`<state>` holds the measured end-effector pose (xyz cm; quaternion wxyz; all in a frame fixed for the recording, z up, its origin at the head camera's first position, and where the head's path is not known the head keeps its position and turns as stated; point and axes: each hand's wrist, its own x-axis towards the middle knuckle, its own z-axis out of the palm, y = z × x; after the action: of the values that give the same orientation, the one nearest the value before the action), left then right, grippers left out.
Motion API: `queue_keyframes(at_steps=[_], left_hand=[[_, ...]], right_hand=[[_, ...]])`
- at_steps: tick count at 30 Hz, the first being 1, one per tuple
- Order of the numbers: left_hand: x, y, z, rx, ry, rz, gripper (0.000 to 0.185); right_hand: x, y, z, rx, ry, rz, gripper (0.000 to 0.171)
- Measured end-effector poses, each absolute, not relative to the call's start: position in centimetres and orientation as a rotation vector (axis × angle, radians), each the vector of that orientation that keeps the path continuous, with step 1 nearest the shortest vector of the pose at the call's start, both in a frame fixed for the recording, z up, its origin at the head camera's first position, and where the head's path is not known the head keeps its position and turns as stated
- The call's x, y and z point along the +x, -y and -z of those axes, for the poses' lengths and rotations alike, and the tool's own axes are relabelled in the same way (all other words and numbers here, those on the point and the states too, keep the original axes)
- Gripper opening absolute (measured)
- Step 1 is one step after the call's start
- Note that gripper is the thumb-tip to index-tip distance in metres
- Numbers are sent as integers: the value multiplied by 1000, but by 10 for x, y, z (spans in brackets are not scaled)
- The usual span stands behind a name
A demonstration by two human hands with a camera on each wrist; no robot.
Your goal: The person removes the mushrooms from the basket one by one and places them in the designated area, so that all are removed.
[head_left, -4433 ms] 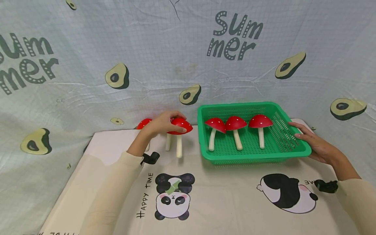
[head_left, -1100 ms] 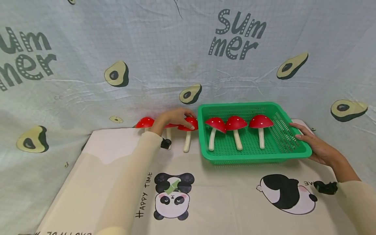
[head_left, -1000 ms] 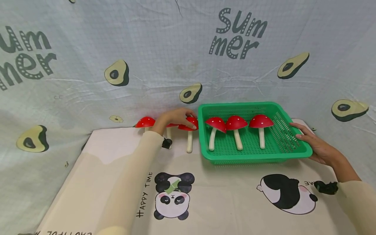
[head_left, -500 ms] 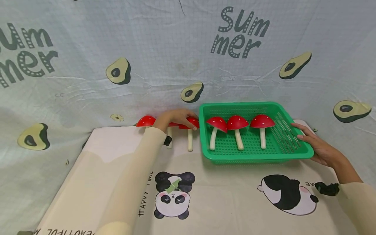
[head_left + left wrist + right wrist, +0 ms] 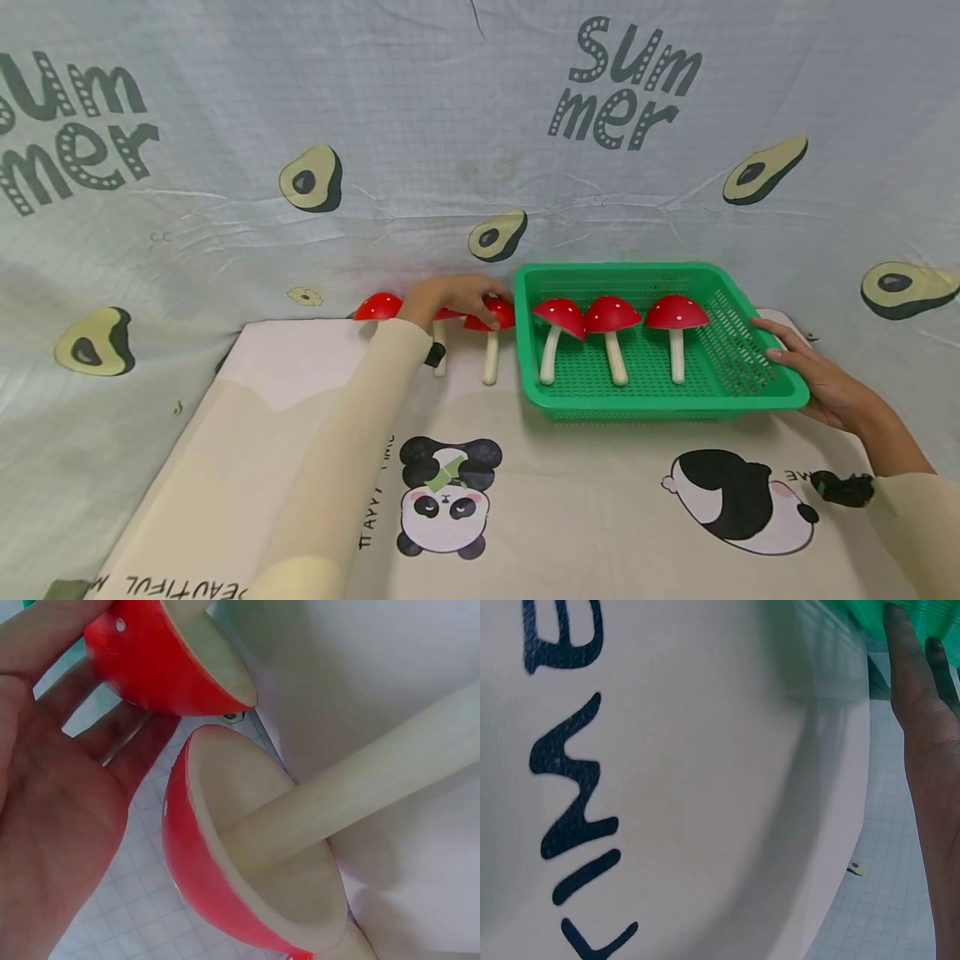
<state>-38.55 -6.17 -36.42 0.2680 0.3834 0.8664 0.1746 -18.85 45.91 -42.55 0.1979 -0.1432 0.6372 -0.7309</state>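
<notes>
My left hand (image 5: 480,302) reaches to the back of the mat and its fingers curl over the red cap of a toy mushroom (image 5: 498,317) just left of the green basket (image 5: 660,406). The left wrist view shows my left hand (image 5: 52,810) holding that cap (image 5: 150,667), with a second mushroom (image 5: 247,862) lying right below it. In the head view that second mushroom (image 5: 440,357) is partly hidden by my wrist, and a third cap (image 5: 377,307) sits further left. Three mushrooms (image 5: 612,317) lie in the basket. My right hand (image 5: 776,342) rests with straight fingers (image 5: 922,727) against the basket's right rim (image 5: 922,615).
A cream mat with panda prints (image 5: 442,508) covers the table. A hanging cloth with avocado prints (image 5: 495,235) stands close behind the mushrooms and basket. A small black wrist device (image 5: 840,487) sits on my right sleeve.
My left hand has carried its mushroom from the mat's middle-left to right beside the basket's left wall and lowered it. My right hand has stayed on the basket's rim.
</notes>
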Motion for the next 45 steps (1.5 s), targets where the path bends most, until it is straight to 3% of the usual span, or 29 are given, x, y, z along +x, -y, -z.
queue_keyframes(at_steps=[17, 24, 45], left_hand=[[-380, 69, 359, 1048, -2328, -494, 58], [-373, 79, 341, 1017, -2382, -601, 52], [-345, 47, 299, 1343, -2270, -695, 40]], right_hand=[[-187, -458, 426, -423, -1773, 2059, 53], [-188, -459, 427, -427, -1748, 2073, 54], [-188, -459, 426, -393, -1802, 2054, 52]])
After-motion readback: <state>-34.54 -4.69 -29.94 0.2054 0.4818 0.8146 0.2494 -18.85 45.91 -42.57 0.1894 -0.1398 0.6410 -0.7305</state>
